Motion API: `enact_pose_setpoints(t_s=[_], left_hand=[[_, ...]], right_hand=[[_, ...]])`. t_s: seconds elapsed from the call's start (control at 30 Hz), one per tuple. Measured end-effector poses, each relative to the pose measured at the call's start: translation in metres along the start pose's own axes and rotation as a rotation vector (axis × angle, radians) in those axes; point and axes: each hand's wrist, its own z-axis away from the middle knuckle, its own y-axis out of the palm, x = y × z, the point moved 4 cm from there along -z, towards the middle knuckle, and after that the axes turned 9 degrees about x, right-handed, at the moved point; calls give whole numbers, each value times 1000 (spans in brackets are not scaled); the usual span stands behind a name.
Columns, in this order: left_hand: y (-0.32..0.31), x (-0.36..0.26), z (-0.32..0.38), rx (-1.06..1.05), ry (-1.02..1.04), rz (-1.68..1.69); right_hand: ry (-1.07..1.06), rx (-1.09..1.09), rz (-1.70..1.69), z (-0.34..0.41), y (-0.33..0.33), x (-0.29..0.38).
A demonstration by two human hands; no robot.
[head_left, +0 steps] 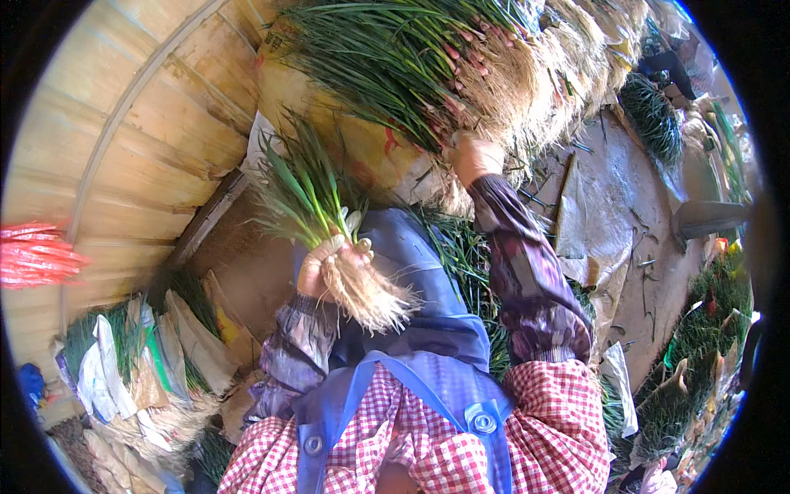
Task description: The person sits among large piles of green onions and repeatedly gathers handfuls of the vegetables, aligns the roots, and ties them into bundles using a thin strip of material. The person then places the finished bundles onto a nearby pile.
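Note:
A bunch of green onions (321, 204) is gripped in my left hand (321, 265), in front of my blue apron (401, 247). Its leaves point up and away from me, while a thick mat of pale roots hangs down towards my lap. My right hand (475, 157) reaches forward to the near edge of a large heap of green onions (395, 68) with reddish bulbs. The fingertips of that hand are partly hidden among stalks and roots, so its hold is unclear. Under the heap lies a yellowish printed sack (358, 142).
Red plastic ties (37, 256) hang at the left by a curved, sheeted wall (148, 142). Wrapped onion bundles (142, 358) stand lower left. Loose leaves lie on the floor (654, 290) at right, with more greens (685, 346) beyond. Another person's dark sleeve (673, 68) shows upper right.

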Motion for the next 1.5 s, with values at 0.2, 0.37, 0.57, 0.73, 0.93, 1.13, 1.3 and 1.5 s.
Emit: enact_pose_setpoints(t_s=[0.2, 0.37, 0.57, 0.73, 0.93, 1.13, 1.3, 1.5], left_hand=[[18, -14, 15, 214, 52, -86], [-3, -11, -42, 202, -60, -183], [4, 18, -54, 45, 41, -24], [21, 19, -49, 166, -78, -228], [24, 10, -30, 245, -1, -60], [-16, -14, -7, -6, -17, -201], [19, -16, 6, 209, 42, 38], [12, -25, -36, 152, 76, -349]], right_hand=[[-109, -94, -277, 52, -42, 40], [-310, -49, -505, 126, -28, 86], [-23, 338, -1282, 105, 1, 63], [-107, 298, -1372, 82, 8, 85], [-67, 257, -191, 72, 64, 15], [-70, -336, -226, 40, -35, 13], [70, -258, -44, -24, -50, 9], [-175, -258, -382, 68, -63, 65]])
